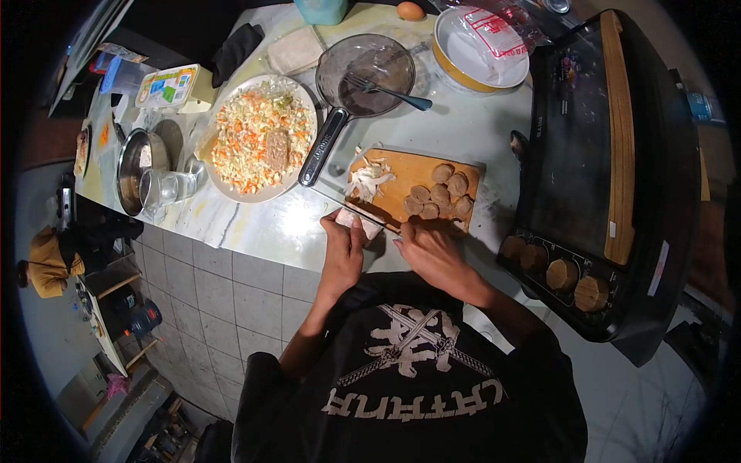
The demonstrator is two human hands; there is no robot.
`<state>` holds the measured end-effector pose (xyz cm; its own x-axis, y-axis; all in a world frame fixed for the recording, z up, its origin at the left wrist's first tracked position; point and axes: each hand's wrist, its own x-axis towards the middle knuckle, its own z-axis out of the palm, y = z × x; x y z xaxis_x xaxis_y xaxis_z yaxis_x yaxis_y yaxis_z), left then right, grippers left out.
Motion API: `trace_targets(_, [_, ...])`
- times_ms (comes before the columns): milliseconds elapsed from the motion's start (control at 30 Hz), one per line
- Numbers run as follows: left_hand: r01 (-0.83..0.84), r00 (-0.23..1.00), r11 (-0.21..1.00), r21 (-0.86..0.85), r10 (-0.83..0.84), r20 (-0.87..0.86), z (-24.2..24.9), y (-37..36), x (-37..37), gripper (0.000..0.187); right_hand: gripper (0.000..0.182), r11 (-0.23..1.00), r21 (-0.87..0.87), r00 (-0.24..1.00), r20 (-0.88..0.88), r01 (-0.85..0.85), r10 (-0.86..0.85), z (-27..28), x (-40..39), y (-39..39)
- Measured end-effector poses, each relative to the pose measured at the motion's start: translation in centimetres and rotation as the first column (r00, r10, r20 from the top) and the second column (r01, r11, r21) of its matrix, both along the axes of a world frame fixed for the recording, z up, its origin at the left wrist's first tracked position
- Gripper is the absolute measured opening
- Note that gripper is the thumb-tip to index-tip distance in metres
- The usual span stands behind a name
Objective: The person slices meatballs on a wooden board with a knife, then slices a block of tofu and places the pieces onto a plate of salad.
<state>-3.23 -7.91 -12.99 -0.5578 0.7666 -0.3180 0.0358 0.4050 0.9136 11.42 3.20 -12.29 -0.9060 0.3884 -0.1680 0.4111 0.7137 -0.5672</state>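
Note:
My left hand (344, 245) is closed around a pale pinkish-white block (357, 221) at the front left edge of the wooden chopping board (415, 161). In my right hand (434, 253) is a knife (367, 217), its blade slanting up to the left along the block's far side. White shreds (369, 182) lie on the board just beyond the blade. Several brown round slices (441, 193) are spread over the board's right half, above my right hand. The fingers of my right hand partly hide the knife handle.
Left of the board stand a plate (308, 100) of chopped vegetables, a drinking glass (158, 191) and a metal bowl (128, 166). Behind it are a frying pan (359, 58) with a fork (390, 92), a yellow bowl (463, 76) and an egg (410, 11). An oven (575, 154) stands right.

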Motion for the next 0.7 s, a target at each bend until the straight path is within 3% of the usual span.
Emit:
trace_targets(67, [0.002, 1.000, 1.000, -0.008, -0.002, 0.024, -0.3, -0.1, 0.0, 0.037, 0.021, 1.000, 0.012, 1.000, 0.015, -0.004, 0.004, -0.2, 0.1, -0.1])
trace_targets(133, [0.022, 0.991, 0.999, 0.027, -0.018, -0.132, -0.9, 0.0, -0.1, 0.036, 0.020, 0.999, 0.025, 0.999, 0.043, -0.032, 0.031, -0.9, 0.0, -0.2])
trace_targets(233, [-0.002, 1.000, 1.000, -0.029, 0.003, 0.024, 0.3, 0.2, 0.0, 0.036, 0.021, 0.999, 0.019, 0.996, 0.084, -0.033, 0.031, -0.7, -0.1, -0.2])
trace_targets(333, [-0.003, 0.997, 1.000, 0.017, 0.004, -0.073, -0.5, 0.2, 0.1, 0.036, 0.020, 0.996, 0.070, 0.997, 0.061, -0.050, 0.046, -0.9, -0.1, 0.0])
trace_targets(467, [0.006, 1.000, 1.000, -0.024, -0.007, -0.019, -0.7, -0.1, 0.0, 0.038, 0.019, 0.994, 0.076, 0.995, 0.080, -0.072, 0.066, -0.9, -0.4, 0.1])
trace_targets(533, [0.021, 0.993, 0.999, 0.029, -0.017, -0.114, -1.7, -0.3, -0.2, 0.040, 0.019, 0.992, 0.106, 0.996, 0.065, -0.067, 0.060, -0.7, -0.5, -0.1])
trace_targets(700, [0.010, 0.999, 1.000, 0.015, -0.009, -0.045, -1.9, -0.5, -0.3, 0.041, 0.020, 0.996, 0.070, 0.994, 0.101, -0.048, 0.041, -0.6, -0.8, -0.3])
